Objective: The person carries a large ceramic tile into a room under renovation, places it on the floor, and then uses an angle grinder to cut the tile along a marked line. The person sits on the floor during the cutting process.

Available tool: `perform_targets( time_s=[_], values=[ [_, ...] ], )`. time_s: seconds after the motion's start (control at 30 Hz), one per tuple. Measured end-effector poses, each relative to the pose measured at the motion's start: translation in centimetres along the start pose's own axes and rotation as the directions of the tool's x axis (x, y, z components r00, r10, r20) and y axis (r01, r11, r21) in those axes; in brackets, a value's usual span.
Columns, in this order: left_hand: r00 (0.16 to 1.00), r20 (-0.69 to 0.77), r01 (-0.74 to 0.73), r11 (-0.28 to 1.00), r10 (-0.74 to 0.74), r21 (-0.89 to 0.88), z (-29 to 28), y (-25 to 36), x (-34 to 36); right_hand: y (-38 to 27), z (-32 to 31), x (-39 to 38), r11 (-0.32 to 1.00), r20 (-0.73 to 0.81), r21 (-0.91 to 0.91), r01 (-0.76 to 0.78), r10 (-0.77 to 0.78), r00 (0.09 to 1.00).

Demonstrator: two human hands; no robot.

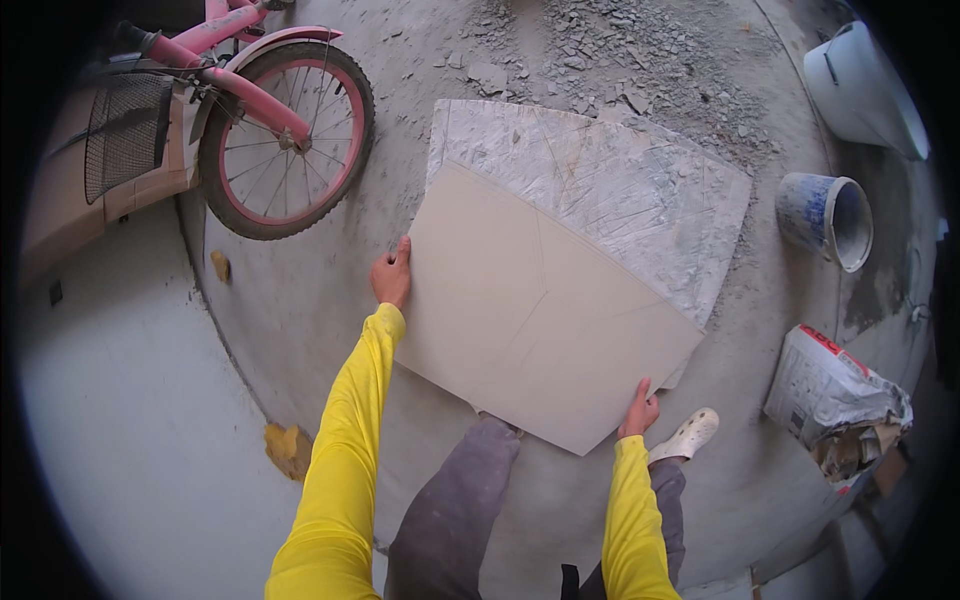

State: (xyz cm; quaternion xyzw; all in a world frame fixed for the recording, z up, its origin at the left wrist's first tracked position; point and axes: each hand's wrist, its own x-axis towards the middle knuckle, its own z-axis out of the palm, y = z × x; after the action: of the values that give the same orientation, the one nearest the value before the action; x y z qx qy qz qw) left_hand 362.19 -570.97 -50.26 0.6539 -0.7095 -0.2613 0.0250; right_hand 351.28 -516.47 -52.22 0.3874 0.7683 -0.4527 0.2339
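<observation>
While both yellow sleeves [345, 450] angle forward, left arm reaching farther, the left hand [392, 275] pinches the left edge of a beige panel [545, 305] and the right hand [639, 410] pinches its near-right edge — thumbs visible, can't tell how the hidden fingers are spread. The panel's over the near part of a rough whitish slab [600, 180]. Bare floor [750, 330] separates it from the blue-stained bucket [805, 215] — tighter toward the pink bike [288, 137], and rubble [640, 60] crowds the slab's far edge.

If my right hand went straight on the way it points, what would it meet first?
The large beige panel your right hand holds; beyond that, probably the rough whitish slab, though depth is unclear.
</observation>
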Motion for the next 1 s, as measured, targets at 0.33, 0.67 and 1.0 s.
perform_targets(
  time_s=[0.33, 0.67, 1.0],
  values=[
    [0.983, 0.165, -0.102, 0.989, 0.084, 0.102, 0.9, 5.4, 5.1, 0.4, 2.8, -1.4, 0.998, -0.142, 0.048, 0.043, -0.036, 0.989],
    [0.903, 0.416, -0.165, 0.981, 0.109, 0.102, -0.2, 4.2, 6.5, 1.7, 2.4, -1.3, 0.979, 0.078, 0.066, -0.191, 0.185, 0.980],
    [0.884, 0.462, -0.131, 0.985, 0.066, 0.110, 0.5, 3.0, 8.1, 0.5, 3.0, -4.1, 0.987, 0.015, 0.028, -0.158, 0.158, 0.987]
  ],
)
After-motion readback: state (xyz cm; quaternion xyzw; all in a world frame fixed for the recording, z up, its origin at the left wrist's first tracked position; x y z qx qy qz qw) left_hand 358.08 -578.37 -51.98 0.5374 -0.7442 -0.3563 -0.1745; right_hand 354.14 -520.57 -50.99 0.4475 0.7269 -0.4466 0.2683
